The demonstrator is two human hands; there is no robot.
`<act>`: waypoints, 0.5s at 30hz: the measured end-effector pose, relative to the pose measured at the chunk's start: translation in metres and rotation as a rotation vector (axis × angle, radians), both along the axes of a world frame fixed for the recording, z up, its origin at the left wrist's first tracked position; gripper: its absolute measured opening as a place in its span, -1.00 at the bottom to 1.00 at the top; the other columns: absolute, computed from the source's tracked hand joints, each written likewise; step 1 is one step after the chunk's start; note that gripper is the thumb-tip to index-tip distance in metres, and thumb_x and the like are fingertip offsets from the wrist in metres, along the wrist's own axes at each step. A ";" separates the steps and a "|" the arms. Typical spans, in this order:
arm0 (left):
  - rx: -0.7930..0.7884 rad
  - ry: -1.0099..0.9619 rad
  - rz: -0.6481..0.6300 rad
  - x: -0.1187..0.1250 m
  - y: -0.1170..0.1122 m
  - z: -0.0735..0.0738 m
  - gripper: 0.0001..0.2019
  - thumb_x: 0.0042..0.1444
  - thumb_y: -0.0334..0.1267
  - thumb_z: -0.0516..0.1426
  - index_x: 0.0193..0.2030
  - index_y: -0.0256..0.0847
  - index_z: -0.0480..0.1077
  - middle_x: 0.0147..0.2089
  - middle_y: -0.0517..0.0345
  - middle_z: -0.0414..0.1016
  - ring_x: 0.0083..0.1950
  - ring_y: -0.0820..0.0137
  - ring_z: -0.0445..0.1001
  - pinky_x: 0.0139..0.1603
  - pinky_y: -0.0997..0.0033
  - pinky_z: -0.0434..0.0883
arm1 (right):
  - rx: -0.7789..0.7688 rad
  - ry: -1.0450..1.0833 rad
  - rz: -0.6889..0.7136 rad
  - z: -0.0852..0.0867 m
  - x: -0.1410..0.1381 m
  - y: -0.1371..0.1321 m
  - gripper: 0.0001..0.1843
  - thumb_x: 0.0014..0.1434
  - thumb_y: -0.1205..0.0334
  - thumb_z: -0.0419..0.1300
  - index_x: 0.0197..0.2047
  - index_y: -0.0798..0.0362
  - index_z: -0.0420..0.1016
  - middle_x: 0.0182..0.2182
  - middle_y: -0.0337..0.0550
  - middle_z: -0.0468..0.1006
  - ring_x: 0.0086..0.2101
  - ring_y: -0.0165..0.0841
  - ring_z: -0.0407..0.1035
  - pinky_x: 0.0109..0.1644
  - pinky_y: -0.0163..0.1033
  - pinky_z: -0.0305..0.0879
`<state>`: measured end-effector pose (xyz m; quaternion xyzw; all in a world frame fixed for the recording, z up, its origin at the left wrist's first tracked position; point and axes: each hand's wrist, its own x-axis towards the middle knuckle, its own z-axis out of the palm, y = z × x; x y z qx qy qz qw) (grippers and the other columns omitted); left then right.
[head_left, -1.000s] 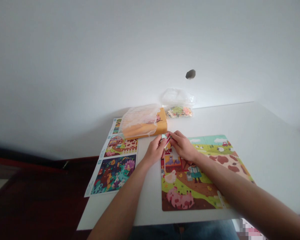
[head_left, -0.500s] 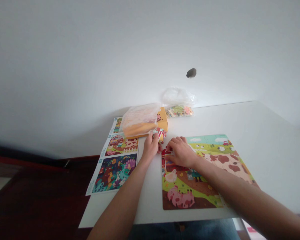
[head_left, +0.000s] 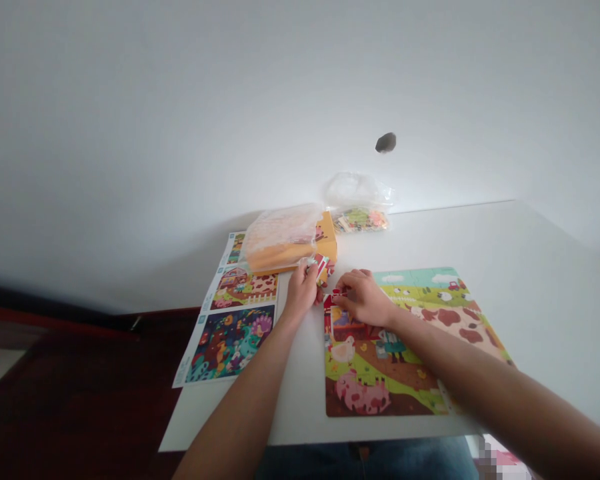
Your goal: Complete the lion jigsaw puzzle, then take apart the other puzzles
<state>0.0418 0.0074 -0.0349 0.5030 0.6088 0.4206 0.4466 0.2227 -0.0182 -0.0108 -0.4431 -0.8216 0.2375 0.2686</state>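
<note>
The left hand [head_left: 301, 291] and the right hand [head_left: 363, 299] were held apart but close together. A red-and-white jigsaw piece [head_left: 321, 268] seemed to be pinched by the left hand, though this was poorly seen. A red jigsaw piece [head_left: 336, 297] was held down by the right hand at the upper-left edge of a farm jigsaw [head_left: 405, 347], which lay near the worktop's [head_left: 480, 267] front edge. A picture sheet [head_left: 230, 327] was laid left of it; an orange box [head_left: 325, 243] and a plastic bag of pieces [head_left: 359, 215] were placed toward the far edge.
</note>
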 end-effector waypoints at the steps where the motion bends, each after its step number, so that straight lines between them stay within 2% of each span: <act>1: 0.024 0.031 -0.008 0.000 -0.001 0.002 -0.72 0.20 0.01 0.02 -0.37 -0.15 0.24 -0.63 0.32 0.30 -0.68 0.48 0.26 -0.64 0.51 0.15 | -0.014 0.056 -0.003 0.000 0.001 0.000 -0.87 0.20 0.16 0.21 -0.32 0.03 0.40 -0.34 -0.20 0.52 -0.22 -0.30 0.35 0.00 -0.14 0.12; 6: 0.188 0.163 -0.155 0.000 -0.007 0.014 -0.76 0.14 -0.15 0.01 -0.50 -0.17 0.16 -0.55 0.29 0.21 -0.48 0.46 0.24 -0.47 0.49 0.19 | -0.031 0.220 -0.067 -0.001 0.002 0.002 -0.83 0.21 0.18 0.18 -0.41 0.04 0.40 -0.39 -0.20 0.49 -0.30 -0.33 0.35 -0.12 -0.20 0.22; 13: 0.240 0.187 -0.312 -0.005 -0.010 0.021 -0.77 0.11 -0.24 -0.06 -0.56 -0.16 0.10 -0.56 0.24 0.15 -0.47 0.43 0.16 -0.41 0.41 0.15 | -0.055 0.343 -0.073 -0.002 0.001 -0.001 -0.86 0.19 0.18 0.18 -0.36 0.05 0.45 -0.28 -0.14 0.46 -0.25 -0.33 0.36 -0.12 -0.22 0.28; 15: 0.244 0.212 -0.352 -0.007 -0.011 0.024 -0.77 0.10 -0.26 -0.05 -0.57 -0.17 0.09 -0.57 0.24 0.13 -0.47 0.42 0.16 -0.41 0.40 0.14 | -0.068 0.360 -0.054 -0.002 0.001 -0.002 -0.86 0.20 0.18 0.18 -0.35 0.05 0.45 -0.31 -0.16 0.47 -0.28 -0.35 0.36 -0.15 -0.24 0.28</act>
